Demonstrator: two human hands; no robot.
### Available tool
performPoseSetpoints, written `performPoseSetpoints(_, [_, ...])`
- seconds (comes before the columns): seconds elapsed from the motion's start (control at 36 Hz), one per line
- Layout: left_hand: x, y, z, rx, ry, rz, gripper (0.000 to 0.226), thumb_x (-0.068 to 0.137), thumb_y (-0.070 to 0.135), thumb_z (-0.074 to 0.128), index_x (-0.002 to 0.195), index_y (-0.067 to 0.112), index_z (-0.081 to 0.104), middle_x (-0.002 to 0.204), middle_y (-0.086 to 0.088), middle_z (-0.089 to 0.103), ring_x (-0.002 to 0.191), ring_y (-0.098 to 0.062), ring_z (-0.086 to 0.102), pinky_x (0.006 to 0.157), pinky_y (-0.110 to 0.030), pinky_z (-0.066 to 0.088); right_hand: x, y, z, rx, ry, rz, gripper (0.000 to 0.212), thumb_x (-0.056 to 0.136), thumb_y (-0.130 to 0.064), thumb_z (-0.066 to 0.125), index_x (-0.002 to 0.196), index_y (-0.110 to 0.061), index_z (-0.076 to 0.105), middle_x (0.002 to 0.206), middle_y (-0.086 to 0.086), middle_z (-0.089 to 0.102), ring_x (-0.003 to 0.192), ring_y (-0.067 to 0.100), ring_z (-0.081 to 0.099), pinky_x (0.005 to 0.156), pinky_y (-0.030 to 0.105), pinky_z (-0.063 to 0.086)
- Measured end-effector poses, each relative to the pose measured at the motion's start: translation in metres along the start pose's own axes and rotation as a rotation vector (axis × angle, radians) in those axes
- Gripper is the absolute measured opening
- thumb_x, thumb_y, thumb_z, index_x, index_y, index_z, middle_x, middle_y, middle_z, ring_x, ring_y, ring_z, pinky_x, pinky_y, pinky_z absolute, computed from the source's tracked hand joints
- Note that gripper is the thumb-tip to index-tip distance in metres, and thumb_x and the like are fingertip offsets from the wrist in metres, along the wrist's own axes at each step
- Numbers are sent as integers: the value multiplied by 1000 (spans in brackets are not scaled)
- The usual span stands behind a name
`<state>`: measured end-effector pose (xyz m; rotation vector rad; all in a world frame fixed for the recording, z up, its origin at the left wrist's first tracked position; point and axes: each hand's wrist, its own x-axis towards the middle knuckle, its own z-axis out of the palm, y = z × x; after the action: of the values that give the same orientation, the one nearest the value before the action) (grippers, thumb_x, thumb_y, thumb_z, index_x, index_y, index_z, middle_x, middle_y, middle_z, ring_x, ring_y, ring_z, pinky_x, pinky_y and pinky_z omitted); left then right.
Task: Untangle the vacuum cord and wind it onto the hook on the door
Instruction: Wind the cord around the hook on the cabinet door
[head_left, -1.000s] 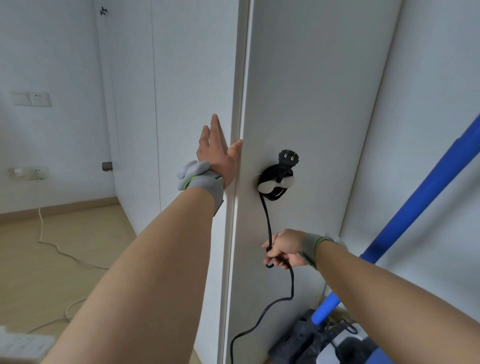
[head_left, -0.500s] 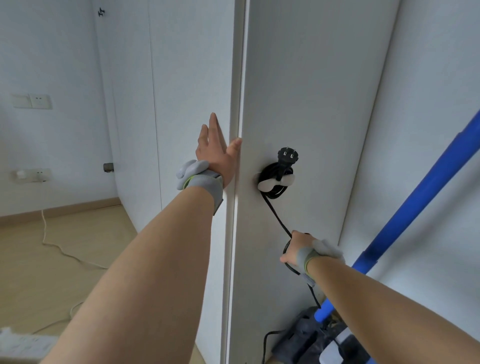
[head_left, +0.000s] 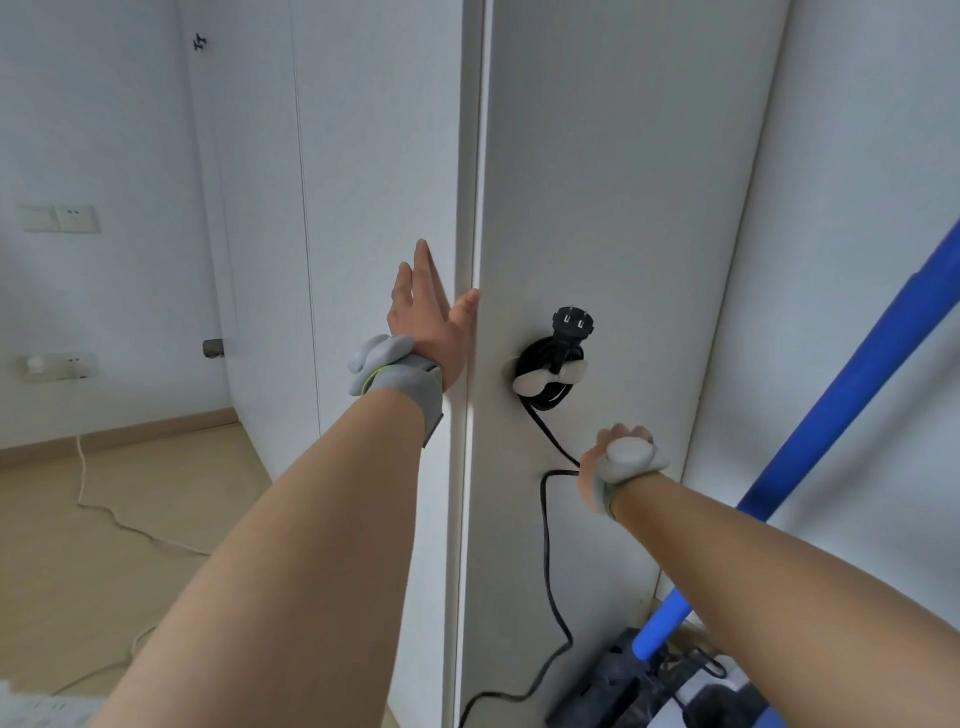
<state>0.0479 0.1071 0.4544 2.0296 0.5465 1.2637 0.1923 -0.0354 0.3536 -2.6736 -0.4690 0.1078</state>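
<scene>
A white hook (head_left: 549, 381) sits on the white door (head_left: 613, 218), with several loops of black vacuum cord (head_left: 545, 525) wound on it and the black plug (head_left: 572, 326) sticking up above. From the hook the cord runs down-right into my right hand (head_left: 621, 462), which is closed on it below and right of the hook. Past the hand the cord drops to the floor. My left hand (head_left: 428, 317) rests flat against the door's edge, fingers apart, thumb on the door face.
The vacuum's blue handle tube (head_left: 841, 405) leans diagonally at the right, its dark base (head_left: 649, 686) on the floor by the door. A white cable (head_left: 104, 514) trails over the wooden floor at left. Wall sockets (head_left: 57, 366) are on the left wall.
My right hand moved right and upward with the cord, turning so its back faces me; the cord from the hook is now pulled taut diagonally. The left hand stayed on the door edge.
</scene>
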Motion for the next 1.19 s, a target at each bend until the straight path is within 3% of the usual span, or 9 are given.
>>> performPoseSetpoints(0.06, [0, 0, 0, 1, -2, 1, 70, 96, 40, 44, 151, 31, 2, 159, -4, 5, 146, -24, 8, 117, -41, 11, -4, -4, -6, 93, -55, -61, 42, 96, -9, 33, 135, 7, 36, 139, 25, 36, 109, 2, 49, 85, 16, 43])
performPoseSetpoints(0.19, [-1, 0, 0, -9, -6, -5, 69, 97, 40, 44, 151, 33, 2, 159, -3, 4, 146, -23, 7, 116, -40, 10, 2, -1, -26, 5, -124, -88, 30, 91, -6, 40, 112, 5, 58, 111, 21, 62, 99, 33, 60, 83, 37, 48])
performPoseSetpoints(0.33, [-2, -1, 1, -21, 8, 2, 69, 96, 41, 45, 151, 33, 3, 159, -3, 5, 146, -24, 7, 116, -40, 10, 20, 3, -37, 255, -202, -46, 30, 98, -15, 35, 110, 8, 51, 80, 18, 67, 47, 23, 52, 43, 25, 41])
performPoseSetpoints(0.72, [-2, -1, -1, -26, 5, 0, 70, 96, 41, 46, 151, 33, 3, 159, -4, 5, 146, -23, 6, 116, -40, 10, 20, -18, -69, 425, -294, 127, 20, 102, -21, 36, 96, -12, 52, 41, 7, 60, 19, 12, 42, 28, 8, 28])
performPoseSetpoints(0.83, [-3, 0, 0, -35, 3, 8, 70, 96, 40, 45, 151, 32, 3, 159, -4, 5, 146, -23, 6, 116, -39, 10, 20, -33, -101, 499, -75, -46, 6, 93, -1, 47, 94, -6, 48, 69, 10, 52, 23, 7, 49, 23, 11, 32])
performPoseSetpoints(0.89, [-3, 0, 1, -38, 6, 10, 70, 96, 40, 45, 151, 32, 2, 159, -5, 5, 146, -23, 5, 116, -39, 10, 25, -43, -116, 444, -17, -34, 5, 91, -6, 53, 90, -1, 51, 75, 15, 52, 39, 23, 57, 24, 12, 32])
performPoseSetpoints(0.94, [-3, 0, 1, -41, 7, 12, 70, 96, 40, 45, 151, 32, 2, 159, -5, 5, 146, -23, 5, 116, -38, 10, 30, -54, -122, 300, 19, 22, 33, 88, -27, 60, 97, 5, 56, 84, 19, 54, 57, 36, 47, 37, 14, 36])
performPoseSetpoints(1.06, [-3, 0, 1, -45, 8, 11, 70, 96, 40, 46, 151, 32, 3, 159, -5, 5, 146, -24, 6, 116, -38, 9, 14, -72, -132, -189, 241, -93, 22, 89, -18, 57, 74, -1, 55, 105, 14, 68, 97, 26, 63, 70, 22, 34])
performPoseSetpoints(1.19, [-3, 0, 1, -44, 11, 18, 70, 96, 39, 46, 151, 31, 4, 159, -5, 5, 146, -23, 5, 116, -37, 10, 5, -78, -149, -373, 249, -191, 16, 79, -18, 68, 73, -7, 59, 67, 6, 53, 70, 25, 55, 62, 25, 41])
